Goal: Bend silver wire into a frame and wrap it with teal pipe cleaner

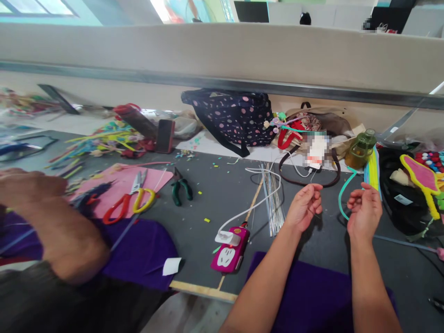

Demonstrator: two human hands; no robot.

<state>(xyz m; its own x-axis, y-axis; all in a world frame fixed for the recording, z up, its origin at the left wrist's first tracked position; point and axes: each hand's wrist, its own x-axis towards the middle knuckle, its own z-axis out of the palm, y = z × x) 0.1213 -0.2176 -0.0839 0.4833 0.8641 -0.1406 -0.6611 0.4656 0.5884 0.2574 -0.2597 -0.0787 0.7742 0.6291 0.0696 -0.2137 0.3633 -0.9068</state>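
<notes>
My left hand [307, 206] is closed in a pinch, and a thin wire seems to stick up from its fingertips. To its right, my right hand [364, 210] is raised with its fingers curled in; whatever they hold, if anything, is too small to make out. A teal fuzzy strip [342, 194] curves beside the right hand; I cannot tell whether they touch. Left of my forearm lies a bundle of silvery wires [274, 203]. Beyond the left hand is a phone-like white object [317, 155], partly blurred, with a white cable plugged in.
A magenta power strip [231, 249] with a white plug lies near the front edge. At left, a co-worker's arm [69, 226] reaches over a purple cloth [145, 249], near scissors [130, 199] and green-handled pliers [181, 187]. A glass jar [360, 150] and dotted bag [239, 118] stand behind.
</notes>
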